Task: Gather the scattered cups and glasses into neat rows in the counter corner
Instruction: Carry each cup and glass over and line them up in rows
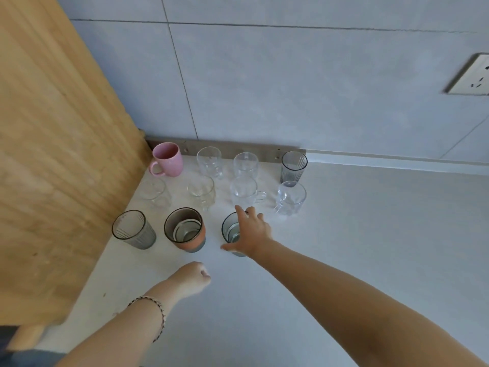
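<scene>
- Both forearms are bare from the bottom edge of the view up to the hands.
- The left hand (191, 278) has no ring or watch showing on the side that is visible.
- A thin bracelet (162, 312) circles the left wrist: a slim braided cord, flecked dark and light, sitting loosely.
- The right hand (254, 234) and its wrist are bare.
- A patch of blue-grey cloth (29, 358) shows at the lower left corner, under the left arm; too little shows to tell what garment it is.
</scene>
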`<action>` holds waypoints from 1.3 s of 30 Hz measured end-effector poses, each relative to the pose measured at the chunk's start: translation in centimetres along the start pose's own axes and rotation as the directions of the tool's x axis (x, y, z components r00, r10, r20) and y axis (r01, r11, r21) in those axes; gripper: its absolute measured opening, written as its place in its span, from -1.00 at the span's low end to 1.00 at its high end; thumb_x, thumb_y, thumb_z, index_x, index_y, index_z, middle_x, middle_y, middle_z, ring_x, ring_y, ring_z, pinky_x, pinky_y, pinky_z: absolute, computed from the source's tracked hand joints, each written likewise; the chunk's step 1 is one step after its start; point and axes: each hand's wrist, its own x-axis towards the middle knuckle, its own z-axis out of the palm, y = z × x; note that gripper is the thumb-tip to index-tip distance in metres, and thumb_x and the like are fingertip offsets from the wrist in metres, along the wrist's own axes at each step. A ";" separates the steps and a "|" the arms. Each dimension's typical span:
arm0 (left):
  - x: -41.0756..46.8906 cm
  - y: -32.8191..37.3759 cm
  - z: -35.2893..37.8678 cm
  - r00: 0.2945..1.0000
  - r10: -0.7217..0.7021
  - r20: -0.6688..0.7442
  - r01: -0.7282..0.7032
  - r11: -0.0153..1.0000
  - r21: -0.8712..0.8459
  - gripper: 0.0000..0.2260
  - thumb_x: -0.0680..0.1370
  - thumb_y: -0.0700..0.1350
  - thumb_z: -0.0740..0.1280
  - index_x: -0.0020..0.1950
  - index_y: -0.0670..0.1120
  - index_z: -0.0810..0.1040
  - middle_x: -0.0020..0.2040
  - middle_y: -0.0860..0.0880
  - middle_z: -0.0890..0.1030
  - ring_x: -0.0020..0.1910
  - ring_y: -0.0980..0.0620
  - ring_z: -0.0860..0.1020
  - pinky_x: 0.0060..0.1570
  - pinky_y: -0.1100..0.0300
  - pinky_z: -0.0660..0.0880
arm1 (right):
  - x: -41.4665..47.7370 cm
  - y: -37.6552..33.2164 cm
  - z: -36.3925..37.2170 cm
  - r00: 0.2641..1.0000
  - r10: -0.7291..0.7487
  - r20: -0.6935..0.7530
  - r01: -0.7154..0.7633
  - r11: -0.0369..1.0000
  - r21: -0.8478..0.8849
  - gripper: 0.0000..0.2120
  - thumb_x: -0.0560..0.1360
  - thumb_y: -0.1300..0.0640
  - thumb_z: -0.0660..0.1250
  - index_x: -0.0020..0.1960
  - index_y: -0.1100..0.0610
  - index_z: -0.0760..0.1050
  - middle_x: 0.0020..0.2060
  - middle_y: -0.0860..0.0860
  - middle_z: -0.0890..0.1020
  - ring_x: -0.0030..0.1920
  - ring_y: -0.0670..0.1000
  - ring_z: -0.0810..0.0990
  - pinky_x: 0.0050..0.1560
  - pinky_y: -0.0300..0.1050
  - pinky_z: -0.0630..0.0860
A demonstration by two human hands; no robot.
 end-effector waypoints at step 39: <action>-5.7 55.8 39.4 0.762 0.464 0.452 -0.638 0.655 0.404 -0.75 0.52 -0.17 0.17 -0.36 0.01 0.38 -0.37 0.06 0.46 -0.22 0.00 0.46 -0.28 0.25 0.32 | -49.7 65.5 -7.6 0.376 0.913 -0.160 -0.852 0.409 0.326 -0.42 0.46 -0.01 0.34 0.43 0.05 0.28 0.40 0.11 0.26 0.41 0.16 0.20 0.38 0.04 0.25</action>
